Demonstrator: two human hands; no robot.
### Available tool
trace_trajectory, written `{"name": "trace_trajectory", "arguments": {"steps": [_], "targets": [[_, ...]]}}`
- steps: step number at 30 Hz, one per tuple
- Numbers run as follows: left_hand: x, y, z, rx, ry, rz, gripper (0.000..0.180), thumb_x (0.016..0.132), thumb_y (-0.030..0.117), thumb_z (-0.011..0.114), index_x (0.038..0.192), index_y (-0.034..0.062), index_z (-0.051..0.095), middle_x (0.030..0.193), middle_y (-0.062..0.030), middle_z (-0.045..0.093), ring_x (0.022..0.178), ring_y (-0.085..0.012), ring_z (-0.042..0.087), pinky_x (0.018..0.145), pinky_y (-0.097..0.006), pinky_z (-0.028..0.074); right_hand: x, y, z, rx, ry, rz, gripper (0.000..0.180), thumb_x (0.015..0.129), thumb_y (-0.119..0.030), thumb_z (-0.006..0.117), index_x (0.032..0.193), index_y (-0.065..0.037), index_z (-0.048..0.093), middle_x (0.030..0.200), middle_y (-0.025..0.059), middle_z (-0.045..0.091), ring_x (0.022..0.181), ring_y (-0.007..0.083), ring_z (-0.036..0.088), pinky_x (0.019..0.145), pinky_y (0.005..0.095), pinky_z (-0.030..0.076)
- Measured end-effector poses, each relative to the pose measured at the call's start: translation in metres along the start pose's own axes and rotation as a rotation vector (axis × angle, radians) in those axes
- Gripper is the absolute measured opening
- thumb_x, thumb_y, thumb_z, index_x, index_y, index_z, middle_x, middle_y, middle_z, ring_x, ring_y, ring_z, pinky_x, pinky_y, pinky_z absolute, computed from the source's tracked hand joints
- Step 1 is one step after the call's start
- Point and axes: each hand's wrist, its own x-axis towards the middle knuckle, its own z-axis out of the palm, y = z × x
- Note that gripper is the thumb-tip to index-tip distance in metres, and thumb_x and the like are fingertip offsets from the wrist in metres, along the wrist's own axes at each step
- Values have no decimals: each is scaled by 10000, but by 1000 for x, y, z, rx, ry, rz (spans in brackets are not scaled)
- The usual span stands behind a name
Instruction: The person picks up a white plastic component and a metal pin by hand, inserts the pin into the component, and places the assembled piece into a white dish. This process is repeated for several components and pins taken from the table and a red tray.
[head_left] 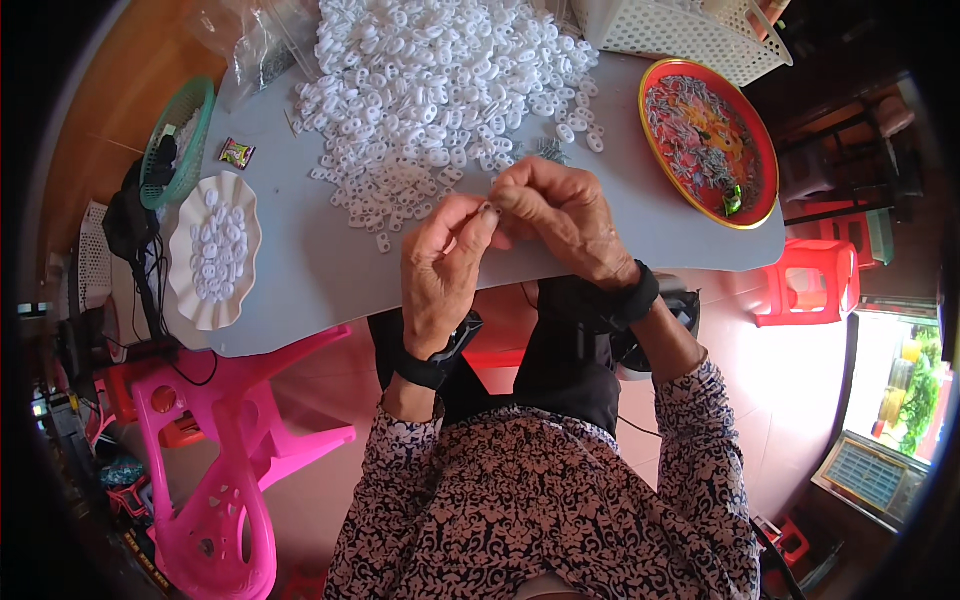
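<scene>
Many white pieces [430, 90], grey tabletop [310, 290]; pink chair [225, 378] near.

Pink plstc chair [230, 428], L; red stool [802, 262], R; sm pkt [237, 152] nr grn bskt [197, 140].

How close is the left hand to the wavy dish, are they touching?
Apart. The head view shows it: a wide stretch of gray table lies between the left hand and the wavy dish.
</scene>
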Motion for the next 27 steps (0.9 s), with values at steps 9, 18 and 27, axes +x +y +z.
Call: {"name": "trace_trajectory", "arguments": {"steps": [9, 18, 27], "targets": [[-2, -5, -4, -1, 64, 63, 142, 907, 127, 550, 929, -7, 592, 736, 23, 552, 673, -45, 465, 590, -192, 372, -2, 6, 4, 54, -5, -17, 150, 903, -135, 589, 937, 9, 607, 714, -7, 578, 659, 56, 512, 610, 213, 437], [-1, -7, -5, 36, 37, 71, 127, 907, 121, 553, 899, -2, 584, 721, -2, 529, 666, -58, 450, 588, -206, 378, -4, 6, 6, -37, 35, -10, 145, 877, -141, 629, 883, 4, 622, 727, 2, 600, 685, 53, 528, 622, 215, 446], [-9, 7, -11, -40, 298, 129, 156, 935, 150, 512, 934, 7, 575, 777, -41, 599, 743, -107, 537, 761, -271, 428, 4, 0, 5, 37, 117, -9, 131, 893, -119, 582, 888, 9, 608, 778, 24, 629, 721, 83, 577, 631, 228, 470]]}}
